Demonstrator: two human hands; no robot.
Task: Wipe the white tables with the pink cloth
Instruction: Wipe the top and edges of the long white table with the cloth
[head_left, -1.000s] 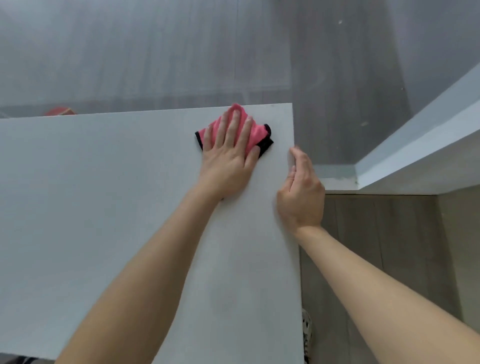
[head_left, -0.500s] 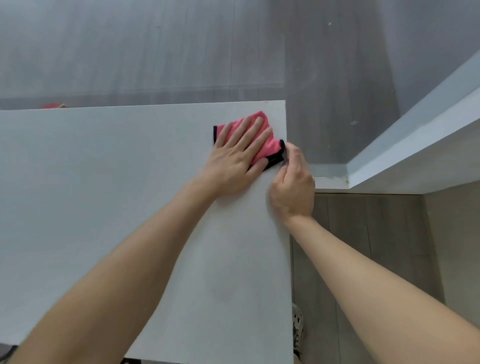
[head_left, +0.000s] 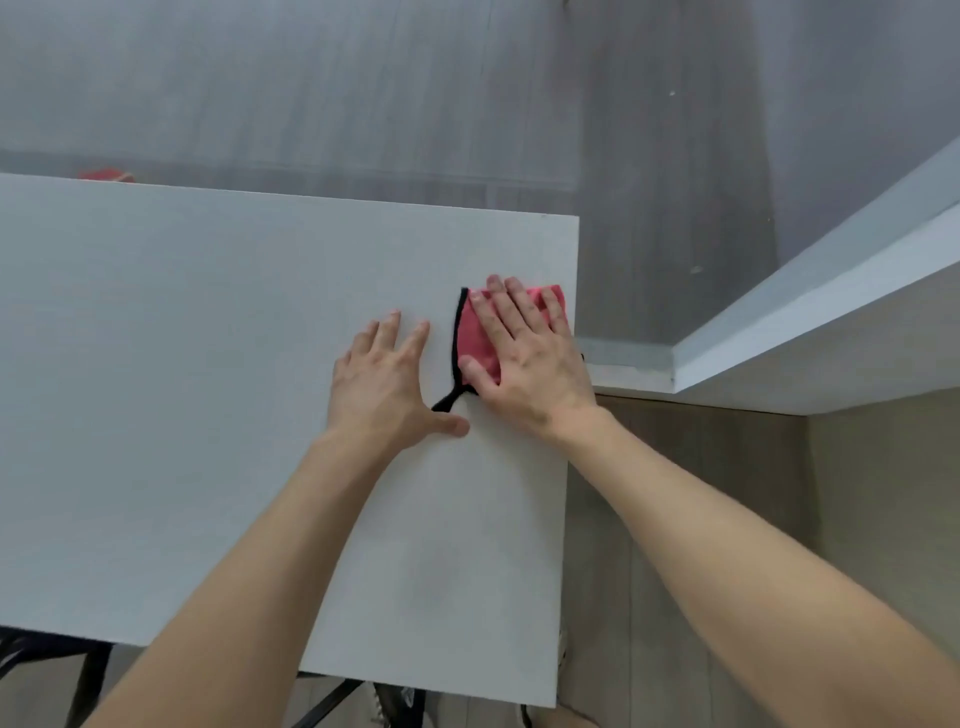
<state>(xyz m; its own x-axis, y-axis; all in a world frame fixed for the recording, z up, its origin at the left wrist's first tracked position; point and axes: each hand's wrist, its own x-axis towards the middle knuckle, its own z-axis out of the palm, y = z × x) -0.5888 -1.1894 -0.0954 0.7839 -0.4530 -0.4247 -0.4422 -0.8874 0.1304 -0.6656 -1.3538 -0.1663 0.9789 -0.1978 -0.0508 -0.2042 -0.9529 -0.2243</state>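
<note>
Far left, a small red thing (head_left: 106, 175) peeks out just beyond the table's far edge, too blurred to identify. White table (head_left: 182, 389) fills the left and centre, with its right edge running near to far through the middle of the view. Dark legs (head_left: 88, 680) show under its near left edge. Left hand (head_left: 387, 384) lies palm down on the bare tabletop, fingers straight and spread, thumb stretched right, gripping nothing. The thumb tip sits just beside the loose black tail of the cloth's trim (head_left: 448, 402); contact can't be told. Pink cloth (head_left: 475, 335) is on the table near its right edge, towards the far right corner. It looks folded or bunched, with black edging along its left side. Right hand (head_left: 524, 364) presses flat on top of the cloth, fingers extended and pointing far, thumb out on the left over the cloth's near left corner. It is not curled round the cloth, just pushing down on it. The cloth's far edge shows past the fingertips. The two hands are close but apart. A shoe (head_left: 387, 709) shows below the table's near edge. Grey floor (head_left: 649, 130) lies beyond and right of the table, and paler wood floor (head_left: 675, 519) is at near right. A white slab (head_left: 831, 322) angles in from the far right, well apart from the table.
</note>
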